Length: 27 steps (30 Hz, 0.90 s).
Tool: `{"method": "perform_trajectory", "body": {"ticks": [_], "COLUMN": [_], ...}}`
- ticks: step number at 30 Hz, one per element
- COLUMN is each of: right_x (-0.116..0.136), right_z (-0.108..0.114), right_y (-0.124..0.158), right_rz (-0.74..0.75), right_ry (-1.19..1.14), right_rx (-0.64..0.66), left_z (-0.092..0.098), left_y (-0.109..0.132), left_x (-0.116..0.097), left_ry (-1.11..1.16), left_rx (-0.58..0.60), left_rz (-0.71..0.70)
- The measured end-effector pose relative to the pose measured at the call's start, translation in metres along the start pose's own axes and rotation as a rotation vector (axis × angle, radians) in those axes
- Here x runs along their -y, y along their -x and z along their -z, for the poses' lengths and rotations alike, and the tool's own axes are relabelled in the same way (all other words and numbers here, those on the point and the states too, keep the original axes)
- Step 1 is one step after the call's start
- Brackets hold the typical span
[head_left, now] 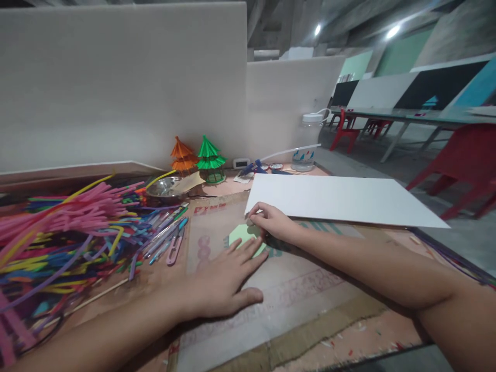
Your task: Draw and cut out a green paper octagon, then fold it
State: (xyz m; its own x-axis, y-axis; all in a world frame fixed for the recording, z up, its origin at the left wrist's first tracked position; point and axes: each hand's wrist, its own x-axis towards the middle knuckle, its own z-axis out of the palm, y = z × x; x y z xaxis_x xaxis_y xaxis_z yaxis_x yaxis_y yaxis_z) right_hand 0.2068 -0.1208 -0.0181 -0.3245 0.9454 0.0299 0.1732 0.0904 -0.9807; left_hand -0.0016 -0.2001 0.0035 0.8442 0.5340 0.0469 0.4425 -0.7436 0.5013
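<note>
My left hand lies flat with fingers spread, its fingertips over a light green paper piece with angled corners. Part of that paper is hidden beneath the fingers. Just above and to the right, my right hand is closed in a pinch at the near left corner of a large white board. Whatever sits between its fingertips is too small or hidden to make out. Both hands are over a cardboard sheet wrapped in clear plastic with printed marks.
Colourful pipe strips pile up on the left. Pens, a pink cutter, a metal bowl, an orange paper pagoda, a green one, a blue glue gun and a water bottle stand around the sheet.
</note>
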Motion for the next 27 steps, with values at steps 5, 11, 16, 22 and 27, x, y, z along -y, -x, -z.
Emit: {"method": "perform_trajectory", "body": {"ticks": [5,11,16,22,27], "right_x": [-0.003,-0.001,0.000,0.002,0.002], "right_z": [0.003,0.012,0.014,0.012,0.010], "right_y": [0.000,0.000,-0.003,-0.002,-0.003], "right_rz": [0.045,0.136,0.141,0.133,0.137], "right_ry": [-0.075,-0.131,-0.143,-0.124,-0.121], "right_rx": [-0.011,-0.154,-0.182,-0.155,-0.150], "left_z": [0.007,0.006,-0.001,-0.002,-0.001], "left_y": [0.003,-0.007,-0.008,-0.011,-0.010], "left_x": [0.005,0.054,0.070,0.069,0.063], "left_ry": [0.122,-0.111,-0.105,-0.015,0.052], "left_rx": [-0.033,-0.382,-0.309,-0.280,-0.315], "left_rz": [-0.012,0.220,0.245,0.190,0.127]}}
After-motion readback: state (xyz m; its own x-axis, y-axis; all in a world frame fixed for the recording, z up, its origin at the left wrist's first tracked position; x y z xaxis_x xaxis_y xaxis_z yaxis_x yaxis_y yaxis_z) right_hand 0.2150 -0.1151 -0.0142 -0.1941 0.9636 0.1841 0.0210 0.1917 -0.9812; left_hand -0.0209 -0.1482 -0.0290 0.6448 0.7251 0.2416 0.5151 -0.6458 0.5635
